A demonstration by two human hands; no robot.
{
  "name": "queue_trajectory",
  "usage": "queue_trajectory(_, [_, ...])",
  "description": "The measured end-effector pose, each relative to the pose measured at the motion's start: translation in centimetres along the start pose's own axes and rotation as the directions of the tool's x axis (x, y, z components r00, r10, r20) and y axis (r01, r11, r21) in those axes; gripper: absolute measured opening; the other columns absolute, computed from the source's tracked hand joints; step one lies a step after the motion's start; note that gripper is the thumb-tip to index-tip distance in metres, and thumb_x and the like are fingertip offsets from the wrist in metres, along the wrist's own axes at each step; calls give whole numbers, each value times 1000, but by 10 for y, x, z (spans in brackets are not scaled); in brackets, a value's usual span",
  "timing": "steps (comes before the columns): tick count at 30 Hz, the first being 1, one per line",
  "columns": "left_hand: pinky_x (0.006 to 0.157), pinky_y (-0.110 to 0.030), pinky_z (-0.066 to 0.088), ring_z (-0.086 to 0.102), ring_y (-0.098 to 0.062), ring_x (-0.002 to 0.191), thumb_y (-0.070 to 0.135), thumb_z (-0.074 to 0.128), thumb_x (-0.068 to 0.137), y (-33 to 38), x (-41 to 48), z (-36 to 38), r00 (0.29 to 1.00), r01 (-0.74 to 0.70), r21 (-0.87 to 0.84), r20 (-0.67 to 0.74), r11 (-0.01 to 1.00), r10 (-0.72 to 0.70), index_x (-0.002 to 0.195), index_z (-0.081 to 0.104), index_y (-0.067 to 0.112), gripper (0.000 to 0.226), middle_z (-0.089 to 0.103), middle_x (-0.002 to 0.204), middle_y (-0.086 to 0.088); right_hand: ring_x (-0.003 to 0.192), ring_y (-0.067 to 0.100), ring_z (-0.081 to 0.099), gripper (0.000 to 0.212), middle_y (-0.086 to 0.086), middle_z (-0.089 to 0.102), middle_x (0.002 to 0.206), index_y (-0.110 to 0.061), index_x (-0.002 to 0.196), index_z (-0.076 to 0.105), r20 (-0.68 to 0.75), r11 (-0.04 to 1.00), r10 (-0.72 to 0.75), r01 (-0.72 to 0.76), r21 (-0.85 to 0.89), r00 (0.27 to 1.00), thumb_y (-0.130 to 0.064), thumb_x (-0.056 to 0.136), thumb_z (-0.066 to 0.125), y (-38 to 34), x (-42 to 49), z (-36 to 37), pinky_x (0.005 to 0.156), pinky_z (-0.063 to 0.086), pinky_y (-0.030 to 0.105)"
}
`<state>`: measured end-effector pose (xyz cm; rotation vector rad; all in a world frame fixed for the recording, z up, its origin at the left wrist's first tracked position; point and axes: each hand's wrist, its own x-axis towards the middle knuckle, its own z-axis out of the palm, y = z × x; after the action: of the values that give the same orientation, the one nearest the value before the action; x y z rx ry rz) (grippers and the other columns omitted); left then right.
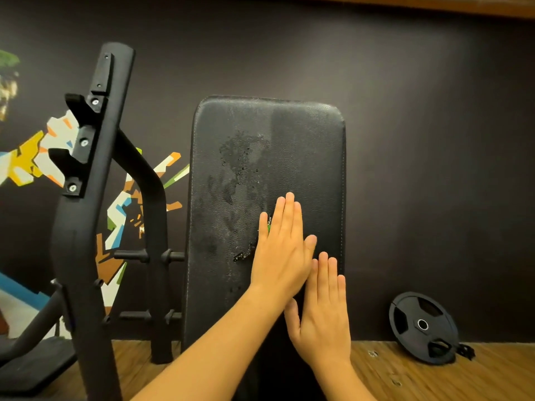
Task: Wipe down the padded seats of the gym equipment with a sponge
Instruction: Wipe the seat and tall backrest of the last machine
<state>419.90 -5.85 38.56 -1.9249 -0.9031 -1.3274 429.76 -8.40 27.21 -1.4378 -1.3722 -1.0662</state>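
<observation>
Black textured vinyl covers the back pad (269, 134), which stands steeply tilted in front of the dark wall. Your left grip (280, 247) lies flat on the pad's middle, fingers straight and together, pressing the sponge (268, 227) against the vinyl rather than clasping it. Your right grip (324, 308) is released too. It lies flat on the pad just below and right of the left one, its fingertips touching the left thumb, and it holds nothing.

Nothing curls round the sponge, so I judge it could slip from under your palm and drop down the pad's slope on a fast stroke. Wet patches (240, 157) mark the pad above and left of your left grip, while the pad's right strip looks dry and could be missed. A dark bead of liquid (243, 256) just left of your left grip may run down the pad if left.

Only a green sliver of the sponge shows between your little and ring fingers, so its shape is hidden. Your arms cover the pad's lower end, and I cannot tell whether a seat cushion joins it there. A weight plate (424, 327) leans low to the right of the pad.
</observation>
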Motion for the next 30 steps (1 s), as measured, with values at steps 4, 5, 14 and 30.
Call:
queue_trajectory(4, [124, -51, 15, 4, -32, 156, 32, 23, 105, -6, 6, 3, 998, -55, 84, -32, 995, 58, 159, 14, -1, 63, 5, 168, -20, 157, 31, 8, 72, 15, 9, 170, -2, 160, 16, -12, 1000, 11, -11, 14, 1000, -38, 100, 35, 1, 0, 1, 128, 2, 40])
queue_trajectory(5, [124, -51, 15, 4, -32, 156, 30, 23, 106, -7, 11, 2, 997, -64, 91, -31, 994, 67, 159, 14, -1, 62, 5, 167, -20, 157, 30, 9, 70, 14, 10, 170, -3, 160, 16, -15, 1000, 17, -17, 23, 1000, -36, 100, 34, 1, -1, 1, 128, 3, 39])
queue_trajectory(14, [124, -50, 14, 6, -35, 155, 29, 28, 107, -27, 106, -17, 997, -10, 159, -68, 987, 21, 158, 13, -4, 63, 8, 167, -23, 156, 29, 16, 66, 16, 22, 167, 0, 156, 30, -65, 999, 1, 2, 48, 998, -26, 96, 38, 2, -2, 5, 128, 8, 38])
queue_trajectory(30, [125, -48, 13, 5, -36, 155, 27, 31, 104, -30, 153, -30, 996, 49, 166, -79, 985, -36, 157, 11, -6, 66, 6, 166, -25, 152, 32, 25, 65, 19, 35, 161, 4, 148, 44, -166, 997, -21, 34, 70, 986, -22, 88, 42, 6, -2, 14, 126, 15, 41])
